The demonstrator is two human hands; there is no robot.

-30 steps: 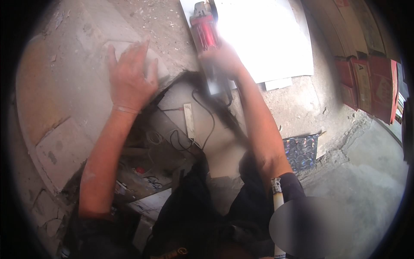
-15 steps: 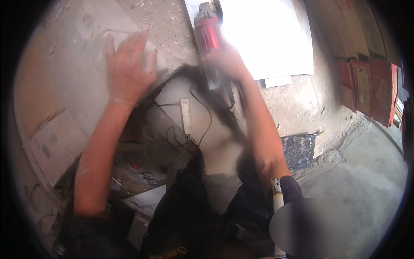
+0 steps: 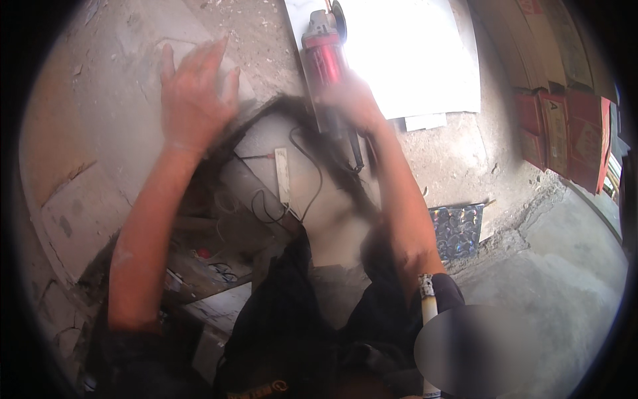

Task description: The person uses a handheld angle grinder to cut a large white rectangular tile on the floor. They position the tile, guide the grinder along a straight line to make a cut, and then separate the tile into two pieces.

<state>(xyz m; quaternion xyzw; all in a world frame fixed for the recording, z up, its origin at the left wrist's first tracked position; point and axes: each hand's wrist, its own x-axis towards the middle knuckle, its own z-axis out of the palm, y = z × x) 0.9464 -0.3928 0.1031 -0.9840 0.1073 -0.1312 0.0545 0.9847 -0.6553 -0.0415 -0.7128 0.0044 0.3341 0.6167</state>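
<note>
one red-bodied, grey-headed angle grinder is occupying upper centre over a flat white panel, the right hand wrapping round its rear. the left hand, fingers spread and grasping nothing, is apparently resting on a pale dusty slab at upper left. a black cord is hanging near the right forearm; snagging it could be jerking the thin dark disc.

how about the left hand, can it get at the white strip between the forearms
Probably yes: the left hand looks open and empty, and nothing covers the white strip. A dark cord loops close by but seems to leave the way free; depth is hard to judge.
</note>
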